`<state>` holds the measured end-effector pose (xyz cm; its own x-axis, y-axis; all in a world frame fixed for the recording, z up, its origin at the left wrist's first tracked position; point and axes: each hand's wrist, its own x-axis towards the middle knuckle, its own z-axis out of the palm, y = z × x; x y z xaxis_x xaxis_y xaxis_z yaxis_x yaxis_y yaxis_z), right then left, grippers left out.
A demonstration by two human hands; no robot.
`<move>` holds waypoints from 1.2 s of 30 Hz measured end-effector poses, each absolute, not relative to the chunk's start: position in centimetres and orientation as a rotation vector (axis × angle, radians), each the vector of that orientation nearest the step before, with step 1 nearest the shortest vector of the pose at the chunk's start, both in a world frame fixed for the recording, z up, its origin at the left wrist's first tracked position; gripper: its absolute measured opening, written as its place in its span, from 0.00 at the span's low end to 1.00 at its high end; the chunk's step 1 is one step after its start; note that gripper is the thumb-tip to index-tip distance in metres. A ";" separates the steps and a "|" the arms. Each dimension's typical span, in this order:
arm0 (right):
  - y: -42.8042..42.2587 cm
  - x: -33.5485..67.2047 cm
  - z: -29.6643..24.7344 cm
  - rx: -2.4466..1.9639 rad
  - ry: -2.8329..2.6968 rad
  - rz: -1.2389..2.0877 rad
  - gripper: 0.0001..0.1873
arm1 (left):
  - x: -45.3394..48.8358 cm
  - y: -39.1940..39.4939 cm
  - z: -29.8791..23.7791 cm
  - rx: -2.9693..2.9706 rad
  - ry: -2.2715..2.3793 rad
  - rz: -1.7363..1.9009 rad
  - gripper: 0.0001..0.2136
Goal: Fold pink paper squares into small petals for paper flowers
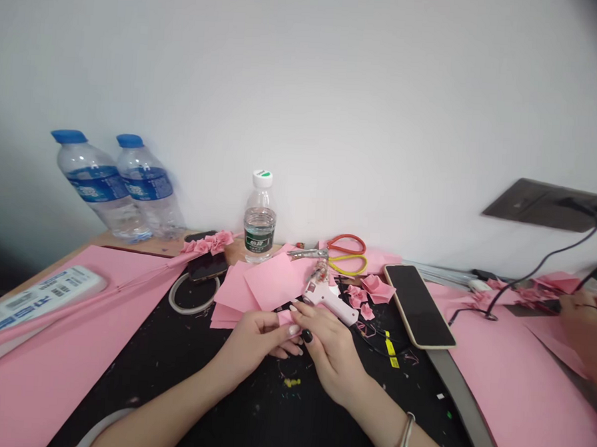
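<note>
My left hand (255,341) and my right hand (329,355) meet over a black work mat (279,409), pinching a small strip of pink paper (286,318) between their fingertips. Most of the strip is hidden by my fingers. Just beyond my right hand lies a pink hot glue gun (327,300). Loose sheets of pink paper (259,289) sit beyond my left hand. Small pink paper flowers (370,290) lie to the right of the glue gun.
Scissors with red and yellow handles (347,256) lie at the back, near a smartphone (419,306) and another phone (207,267). Several plastic water bottles (259,218) stand by the wall. Large pink sheets (525,375) cover the sides. Another person's hand (587,329) enters at right.
</note>
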<state>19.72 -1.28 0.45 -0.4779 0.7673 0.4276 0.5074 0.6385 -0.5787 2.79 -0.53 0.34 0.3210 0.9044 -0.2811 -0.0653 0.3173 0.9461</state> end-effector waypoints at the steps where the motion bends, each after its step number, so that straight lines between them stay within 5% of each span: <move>1: -1.3 19.7 0.4 -0.988 -2.183 0.502 0.18 | 2.8 -0.5 0.3 1.037 1.027 0.814 0.11; 15: -0.8 19.8 0.3 -1.105 -1.941 0.681 0.09 | 2.9 -0.9 0.1 1.213 0.917 0.723 0.09; 30: -0.5 19.6 0.3 -1.059 -2.189 0.762 0.17 | 3.0 -0.7 -0.4 1.217 0.929 0.749 0.07; 36: -0.1 19.6 0.0 -1.213 -1.927 0.675 0.08 | 2.6 -0.3 0.0 1.241 1.058 0.868 0.08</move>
